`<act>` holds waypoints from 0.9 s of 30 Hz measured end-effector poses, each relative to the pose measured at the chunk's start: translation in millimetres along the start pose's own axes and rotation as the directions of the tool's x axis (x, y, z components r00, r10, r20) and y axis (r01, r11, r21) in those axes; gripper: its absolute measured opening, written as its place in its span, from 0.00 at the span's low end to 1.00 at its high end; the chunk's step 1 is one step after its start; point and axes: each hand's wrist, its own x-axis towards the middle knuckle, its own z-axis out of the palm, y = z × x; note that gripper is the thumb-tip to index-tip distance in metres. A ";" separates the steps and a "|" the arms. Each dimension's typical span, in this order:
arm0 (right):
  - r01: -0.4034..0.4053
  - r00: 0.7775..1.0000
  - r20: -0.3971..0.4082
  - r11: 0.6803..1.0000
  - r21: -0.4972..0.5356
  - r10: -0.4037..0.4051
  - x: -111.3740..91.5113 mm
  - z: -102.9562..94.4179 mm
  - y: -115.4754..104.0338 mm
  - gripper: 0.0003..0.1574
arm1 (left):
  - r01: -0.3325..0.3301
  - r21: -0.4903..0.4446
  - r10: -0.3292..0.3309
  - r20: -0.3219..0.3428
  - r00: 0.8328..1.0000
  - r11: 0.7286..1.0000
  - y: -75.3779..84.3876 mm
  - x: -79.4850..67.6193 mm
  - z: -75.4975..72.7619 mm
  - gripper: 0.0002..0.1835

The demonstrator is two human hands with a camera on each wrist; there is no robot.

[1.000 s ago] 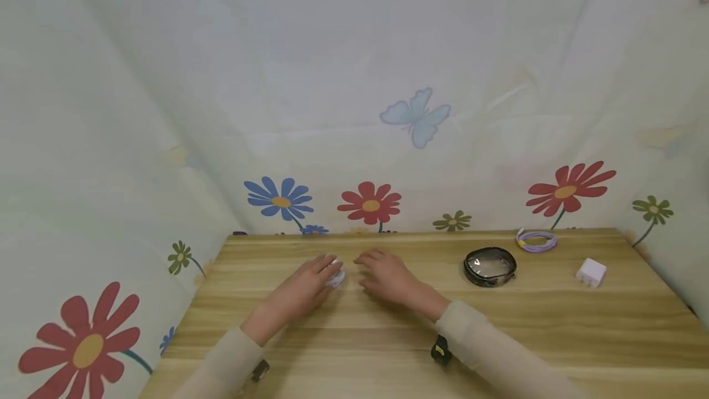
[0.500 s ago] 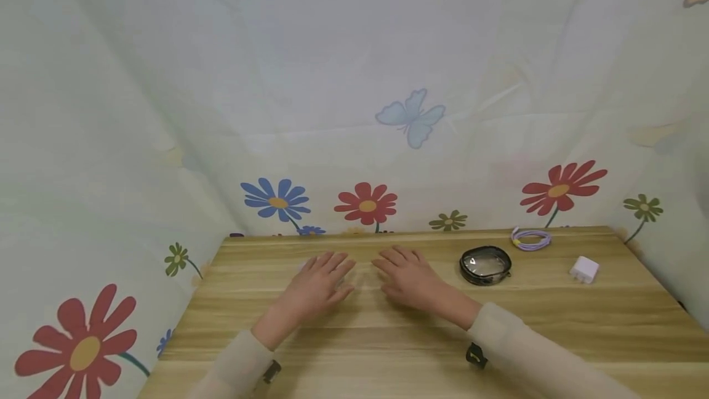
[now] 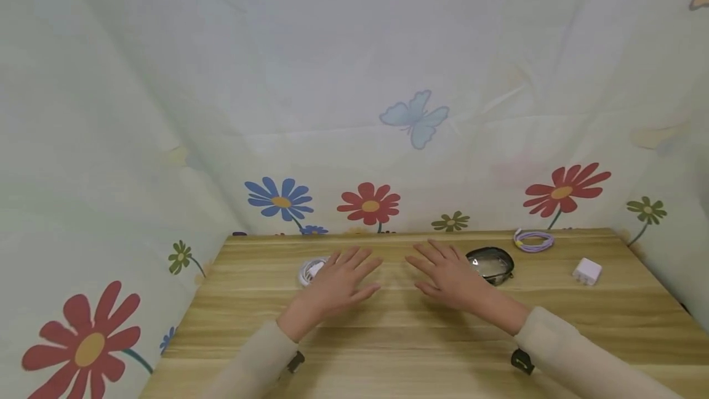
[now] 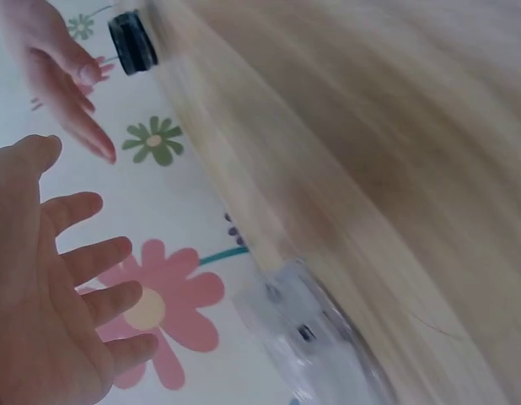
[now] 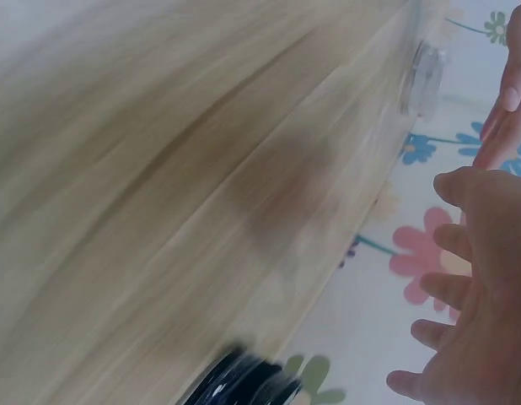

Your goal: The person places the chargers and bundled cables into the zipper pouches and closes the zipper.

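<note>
My left hand is held above the table with its fingers spread, holding nothing. Just left of it, and partly hidden behind it in the head view, lies a small rounded case with pale edges and something white showing in it; in the left wrist view this case looks clear. To the right my right hand also hovers with fingers spread and nothing in them. Beside that hand sits an oval case with black edges and a clear top, its left side covered by the hand. The two hands are apart.
A coiled lilac cable lies near the back edge of the wooden table. In front of it and further right is a white charger plug. A flower-printed curtain hangs behind the table and at its sides.
Both hands have moved rightward, and the gap between them has widened. My left hand has come off the pale-edged case, which now shows to its left. The other objects have stayed put.
</note>
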 end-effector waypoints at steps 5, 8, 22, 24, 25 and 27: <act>-0.024 1.000 -0.008 0.999 -0.022 0.024 -15.2 -6.3 15.1 0.35 | -0.017 0.016 0.017 0.011 1.000 1.000 9.7 10.9 -0.9 0.33; -0.049 0.999 -0.003 0.998 -0.049 0.048 -23.4 -12.1 26.9 0.35 | -0.041 0.024 0.041 0.019 0.999 0.999 18.8 17.0 -3.6 0.33; -0.103 0.995 -0.021 0.990 -0.094 0.101 -52.0 -35.9 64.4 0.32 | -0.108 0.077 0.105 0.042 0.994 0.991 48.3 43.4 -3.1 0.33; -0.114 0.993 -0.011 0.988 -0.102 0.114 -55.7 -38.0 68.9 0.33 | -0.115 0.080 0.113 0.035 0.993 0.990 51.0 47.5 -2.7 0.33; -0.122 0.992 -0.008 0.987 -0.102 0.122 -57.6 -39.0 71.1 0.33 | -0.119 0.080 0.117 0.031 0.993 0.990 52.3 49.8 -2.6 0.33; -0.135 0.991 0.000 0.985 -0.103 0.136 -61.5 -40.0 76.2 0.33 | -0.127 0.077 0.125 0.026 0.992 0.989 55.4 54.3 -2.7 0.33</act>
